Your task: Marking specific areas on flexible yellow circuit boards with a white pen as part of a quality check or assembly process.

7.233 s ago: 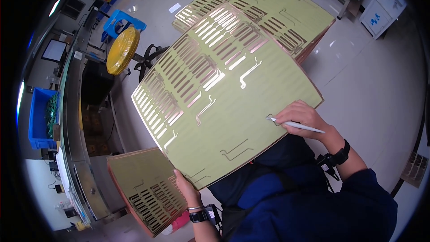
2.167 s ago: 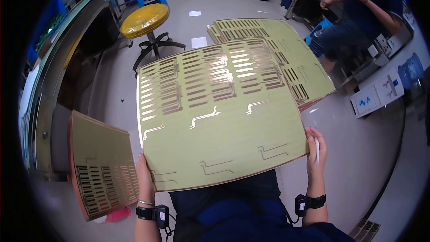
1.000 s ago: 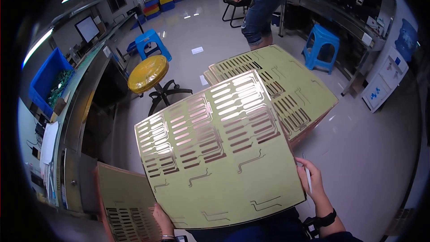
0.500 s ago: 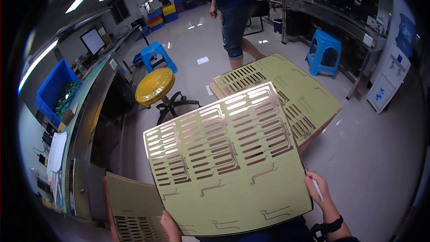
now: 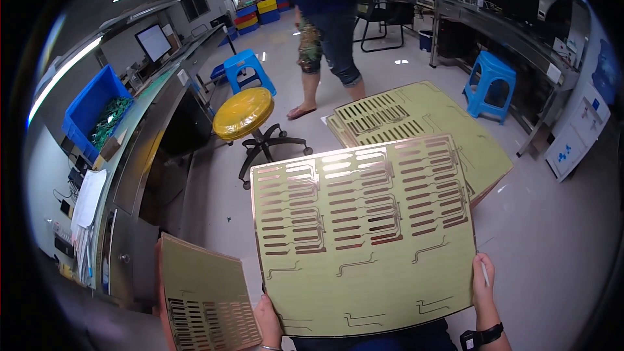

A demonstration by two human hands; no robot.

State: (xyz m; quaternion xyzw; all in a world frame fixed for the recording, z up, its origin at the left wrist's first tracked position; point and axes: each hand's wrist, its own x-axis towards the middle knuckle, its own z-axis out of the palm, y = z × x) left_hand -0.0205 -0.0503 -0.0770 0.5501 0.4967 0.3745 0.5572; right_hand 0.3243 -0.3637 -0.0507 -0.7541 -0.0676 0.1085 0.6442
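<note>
A large yellow-green circuit board panel (image 5: 377, 277) with rows of copper-coloured slots and thin traces is held up in front of me, tilted so its face shows. My left hand (image 5: 268, 320) grips its lower left edge, fingers mostly hidden behind it. On the right edge, my right hand (image 5: 482, 279) is closed round the panel. That hand also has a slim white pen-like stick (image 5: 485, 274) in it. Beyond the panel lies a stack of similar panels (image 5: 474, 136), partly covered by it. Another stack of panels (image 5: 203, 270) leans at the lower left, near my left hand.
A yellow round stool (image 5: 244, 113) on wheels and a blue stool (image 5: 248, 73) stand ahead-left. Another blue stool (image 5: 491, 86) is at right. A person (image 5: 330, 26) is on the floor ahead. A bench with a blue bin (image 5: 97, 114) runs along the left.
The panel has shifted right and turned more level, both hands moving with it. My view has swung slightly left. The person ahead has taken a step, and both legs now show.
</note>
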